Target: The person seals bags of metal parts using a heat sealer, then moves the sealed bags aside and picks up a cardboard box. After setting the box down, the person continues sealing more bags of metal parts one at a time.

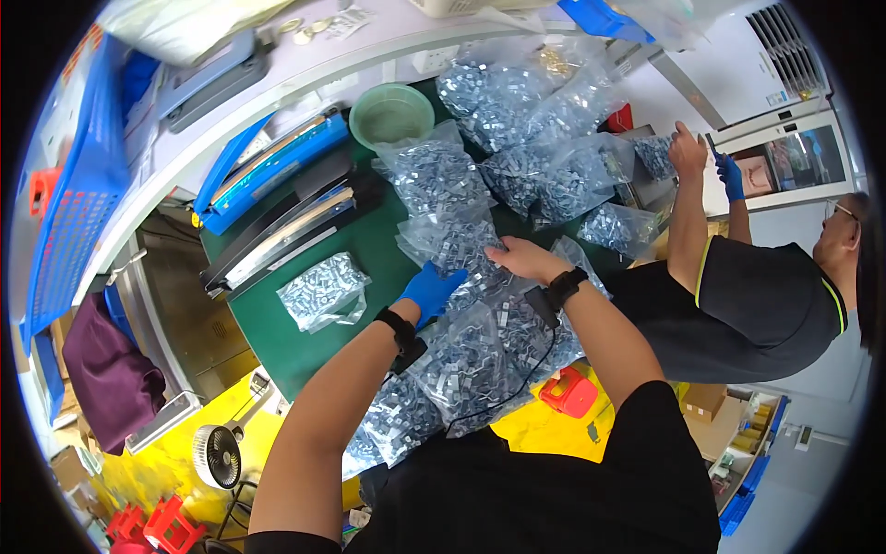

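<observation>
Clear plastic bags of small metal parts lie along the green table (254, 319). My left hand (430, 294), in a blue glove, is closed on the edge of the middle plastic bag (459, 247). From the right, my bare right hand (528, 259) pinches the same bag between thumb and fingers. Some of its fingertips are hidden against the plastic. Nearer to me, another bag of metal parts (461, 360) lies below my hands, with a dark cable across it. A smaller bag of parts (323, 291) lies apart at the left.
Folders (295, 231) and a blue binder (272, 171) stand left, beside a green bowl (391, 115). More filled bags (554, 175) crowd the far right. A person (738, 305) works at my right, one hand gloved. Below are a red stool (568, 393) and a fan (220, 455).
</observation>
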The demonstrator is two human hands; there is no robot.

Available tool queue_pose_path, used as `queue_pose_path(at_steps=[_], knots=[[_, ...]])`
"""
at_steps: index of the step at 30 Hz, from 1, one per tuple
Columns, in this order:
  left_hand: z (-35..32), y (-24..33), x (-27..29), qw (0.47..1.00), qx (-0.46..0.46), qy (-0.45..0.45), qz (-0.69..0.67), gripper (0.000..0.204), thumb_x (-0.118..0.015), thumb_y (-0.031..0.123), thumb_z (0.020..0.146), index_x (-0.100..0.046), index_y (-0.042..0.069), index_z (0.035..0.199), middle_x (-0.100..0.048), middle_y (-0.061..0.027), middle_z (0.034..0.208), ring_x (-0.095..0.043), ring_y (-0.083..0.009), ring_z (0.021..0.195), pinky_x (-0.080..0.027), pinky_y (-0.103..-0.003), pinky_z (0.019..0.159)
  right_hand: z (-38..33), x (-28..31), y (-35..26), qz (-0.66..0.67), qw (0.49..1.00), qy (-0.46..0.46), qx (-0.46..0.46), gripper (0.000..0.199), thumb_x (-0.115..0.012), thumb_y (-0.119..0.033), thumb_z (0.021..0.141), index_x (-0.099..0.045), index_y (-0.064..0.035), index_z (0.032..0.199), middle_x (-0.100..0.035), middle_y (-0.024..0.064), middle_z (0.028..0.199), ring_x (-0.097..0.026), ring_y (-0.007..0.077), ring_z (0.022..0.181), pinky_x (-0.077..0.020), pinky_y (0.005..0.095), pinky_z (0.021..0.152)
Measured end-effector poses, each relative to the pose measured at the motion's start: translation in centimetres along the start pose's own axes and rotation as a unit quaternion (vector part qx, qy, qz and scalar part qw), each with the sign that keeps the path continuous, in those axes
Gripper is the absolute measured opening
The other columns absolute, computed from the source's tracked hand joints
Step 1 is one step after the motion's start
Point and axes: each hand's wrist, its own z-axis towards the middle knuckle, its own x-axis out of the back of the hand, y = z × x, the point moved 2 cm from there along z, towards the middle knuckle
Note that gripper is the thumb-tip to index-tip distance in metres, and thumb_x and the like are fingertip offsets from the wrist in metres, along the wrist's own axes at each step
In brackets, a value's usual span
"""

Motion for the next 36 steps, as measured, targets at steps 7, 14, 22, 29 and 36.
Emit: queue_pose_path(at_steps=[7, 14, 22, 29, 36], knots=[[1.9, -3.3, 1.2, 0.985, -0.074, 0.085, 0.128, 0.073, -0.066, 0.042, 0.086, -0.036, 0.004, 0.141, -0.061, -0.0168, 0.117, -0.062, -0.0270, 0.100, -0.053, -0.034, 0.082, 0.0, 2.3, 0.2, -0.038, 0.995, 0.011, 0.089, 0.067, -0.059, -0.052, 0.086, -0.054, 0.0008, 0.127, -0.058, 0.0261, 0.122, -0.057, 0.0399, 0.112, -0.0456, 0.0389, 0.094], [-4.2, -8.0, 4.7, 0.962, -0.232, 0.118, -0.088, 0.041, -0.059, 0.024, 0.095, -0.049, 0.005, 0.130, -0.065, -0.0082, 0.099, -0.063, -0.0153, 0.086, -0.051, -0.027, 0.078, -1.0, 14.0, 3.5, -0.203, 0.873, 0.429, 0.113, 0.041, -0.073, -0.027, 0.075, -0.065, -0.0037, 0.107, -0.066, 0.0200, 0.102, -0.063, 0.0358, 0.097, -0.0508, 0.0440, 0.083], [-11.8, -13.3, 7.7, 0.949, -0.204, 0.152, -0.188, 0.031, -0.056, 0.017, 0.096, -0.055, 0.003, 0.124, -0.066, -0.0072, 0.095, -0.063, -0.0139, 0.086, -0.051, -0.027, 0.077, 3.6, 15.2, 4.6, -0.238, 0.905, 0.335, 0.108, 0.020, -0.071, -0.021, 0.075, -0.070, -0.0035, 0.085, -0.069, 0.0168, 0.084, -0.066, 0.0351, 0.085, -0.0524, 0.0438, 0.078], [-14.2, -16.8, 9.1, 0.922, -0.232, 0.203, -0.235, 0.025, -0.056, 0.017, 0.097, -0.061, 0.001, 0.115, -0.067, -0.0084, 0.096, -0.064, -0.0156, 0.087, -0.052, -0.028, 0.079, -3.7, 20.6, 0.2, -0.206, 0.897, 0.373, 0.120, 0.015, -0.068, -0.016, 0.079, -0.069, -0.0007, 0.078, -0.066, 0.0148, 0.068, -0.067, 0.0282, 0.063, -0.0514, 0.0367, 0.059], [-16.2, -17.1, 8.1, 0.910, -0.235, 0.203, -0.274, 0.025, -0.057, 0.018, 0.097, -0.062, 0.001, 0.114, -0.068, -0.0096, 0.097, -0.065, -0.0167, 0.088, -0.051, -0.029, 0.080, -15.8, 14.3, -14.7, -0.066, 0.939, 0.254, 0.220, 0.015, -0.065, -0.008, 0.086, -0.064, 0.0006, 0.074, -0.061, 0.0030, 0.060, -0.058, 0.0084, 0.053, -0.0441, 0.0249, 0.049]])
